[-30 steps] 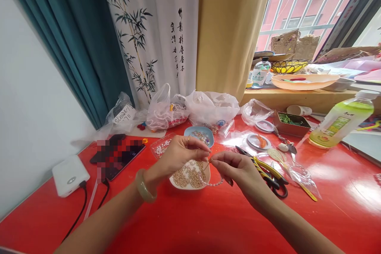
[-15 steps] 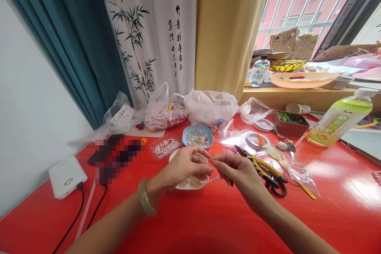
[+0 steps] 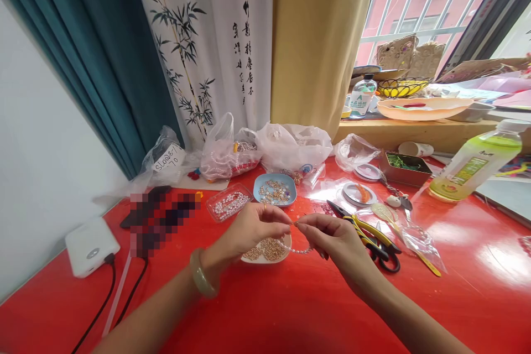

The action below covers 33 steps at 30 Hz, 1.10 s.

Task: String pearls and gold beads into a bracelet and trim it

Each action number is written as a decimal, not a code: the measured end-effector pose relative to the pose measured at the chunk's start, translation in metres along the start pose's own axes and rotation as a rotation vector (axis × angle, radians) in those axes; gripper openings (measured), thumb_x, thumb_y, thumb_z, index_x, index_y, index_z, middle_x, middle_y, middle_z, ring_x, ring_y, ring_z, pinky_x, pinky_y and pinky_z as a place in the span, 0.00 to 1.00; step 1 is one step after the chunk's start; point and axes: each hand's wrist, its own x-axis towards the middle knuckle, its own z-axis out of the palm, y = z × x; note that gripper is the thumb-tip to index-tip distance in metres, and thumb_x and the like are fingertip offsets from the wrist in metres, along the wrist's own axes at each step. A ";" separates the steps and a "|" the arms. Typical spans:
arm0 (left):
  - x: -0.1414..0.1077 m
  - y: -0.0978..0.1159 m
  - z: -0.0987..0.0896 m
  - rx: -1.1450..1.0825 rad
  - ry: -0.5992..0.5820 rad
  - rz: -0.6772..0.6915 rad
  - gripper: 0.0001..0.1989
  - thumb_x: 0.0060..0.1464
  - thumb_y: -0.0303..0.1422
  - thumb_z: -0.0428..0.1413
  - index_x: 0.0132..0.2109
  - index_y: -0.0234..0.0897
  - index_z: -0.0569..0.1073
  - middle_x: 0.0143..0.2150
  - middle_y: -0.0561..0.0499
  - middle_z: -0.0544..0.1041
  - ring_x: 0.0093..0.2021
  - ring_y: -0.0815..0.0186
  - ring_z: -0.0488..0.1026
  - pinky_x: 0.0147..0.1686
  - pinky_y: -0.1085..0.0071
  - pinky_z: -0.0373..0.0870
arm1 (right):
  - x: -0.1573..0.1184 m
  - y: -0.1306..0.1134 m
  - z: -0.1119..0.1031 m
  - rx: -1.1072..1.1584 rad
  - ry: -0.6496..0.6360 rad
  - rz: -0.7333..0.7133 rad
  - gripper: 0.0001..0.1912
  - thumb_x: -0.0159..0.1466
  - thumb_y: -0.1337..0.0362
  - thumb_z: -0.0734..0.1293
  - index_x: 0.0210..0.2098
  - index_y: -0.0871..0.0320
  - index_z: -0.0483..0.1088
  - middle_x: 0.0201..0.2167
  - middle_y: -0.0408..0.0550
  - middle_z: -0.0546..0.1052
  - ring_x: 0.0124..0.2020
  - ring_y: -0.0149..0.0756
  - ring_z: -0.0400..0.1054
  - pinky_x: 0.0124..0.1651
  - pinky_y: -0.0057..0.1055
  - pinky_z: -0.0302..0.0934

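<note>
My left hand (image 3: pixel 259 228), with a pale bangle (image 3: pixel 202 274) at the wrist, pinches something tiny at its fingertips. Touching or nearly touching it, my right hand (image 3: pixel 329 235) is also pinched, beside a string of small pearly beads (image 3: pixel 301 251) that hangs in a curve between the hands. Whatever lies between the fingertips is too small to make out. Below my left hand sits a white dish (image 3: pixel 265 260) of gold beads. Just behind are a blue dish (image 3: pixel 292 183) of mixed beads and a clear tray (image 3: pixel 212 212) of white beads.
Yellow-and-black pliers (image 3: pixel 365 229) and scissors (image 3: pixel 388 265) lie right of my right hand. A drink bottle (image 3: pixel 477 163), spools (image 3: pixel 359 194) and a tin (image 3: pixel 404 174) stand farther right. Plastic bags (image 3: pixel 292 146) line the back; a white box (image 3: pixel 92 246) is at left.
My left fingers have closed into a pinch near my right fingertips. The bead string now shows in a longer curve, and more of the gold beads is visible.
</note>
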 end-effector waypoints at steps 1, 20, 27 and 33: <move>0.000 0.000 0.000 0.014 0.003 0.006 0.09 0.40 0.32 0.59 0.31 0.31 0.74 0.26 0.50 0.73 0.26 0.71 0.68 0.29 0.74 0.64 | 0.000 0.000 0.000 0.002 0.003 0.002 0.08 0.51 0.60 0.64 0.23 0.58 0.71 0.12 0.38 0.63 0.15 0.22 0.51 0.17 0.21 0.46; -0.011 0.001 0.013 0.363 0.132 0.295 0.07 0.48 0.33 0.54 0.33 0.36 0.74 0.32 0.48 0.75 0.32 0.66 0.70 0.32 0.71 0.66 | -0.002 0.000 0.002 0.076 -0.015 0.019 0.09 0.50 0.58 0.66 0.22 0.58 0.71 0.12 0.37 0.61 0.15 0.22 0.50 0.18 0.22 0.45; -0.011 -0.004 0.014 0.587 0.193 0.582 0.09 0.51 0.33 0.51 0.37 0.39 0.76 0.31 0.48 0.76 0.34 0.65 0.70 0.38 0.68 0.65 | -0.002 0.001 0.002 0.081 -0.015 0.016 0.10 0.51 0.58 0.65 0.23 0.58 0.72 0.13 0.39 0.64 0.15 0.23 0.51 0.18 0.23 0.46; -0.010 -0.002 0.015 0.348 0.213 0.391 0.08 0.49 0.35 0.53 0.32 0.40 0.77 0.31 0.49 0.76 0.34 0.64 0.71 0.36 0.68 0.66 | -0.004 0.001 0.002 0.045 0.003 -0.008 0.11 0.51 0.57 0.65 0.25 0.58 0.73 0.14 0.40 0.65 0.15 0.24 0.53 0.18 0.23 0.48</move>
